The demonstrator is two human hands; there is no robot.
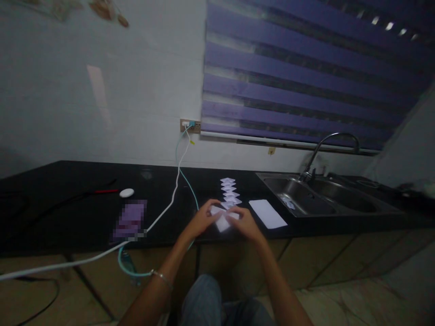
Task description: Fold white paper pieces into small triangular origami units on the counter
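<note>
Fingers of the left hand (203,218) and the right hand (247,225) close together on a small white folded paper piece (222,222), each pinching one side of it. The piece sits just above the front edge of the glossy black bench (68,213), about midway along it, between the two hands. Just behind the hands, a short row of folded white paper shapes (230,192) runs toward the back edge, the pieces overlapping one another. Right of the hands, near the front edge, lies a flat white rectangular sheet (268,213), just beside the stainless steel double sink (268,179) set in the right end of the bench. A curved metal tap (331,140) stands behind the sink. Left of the hands, a white cable (170,201) and a teal cable (186,181) come down from a wall socket (190,125) and cross the bench to its front edge. Farther left, a small white oval disc (127,193) and a thin red pen (106,191) lie nearer the back edge.
</note>
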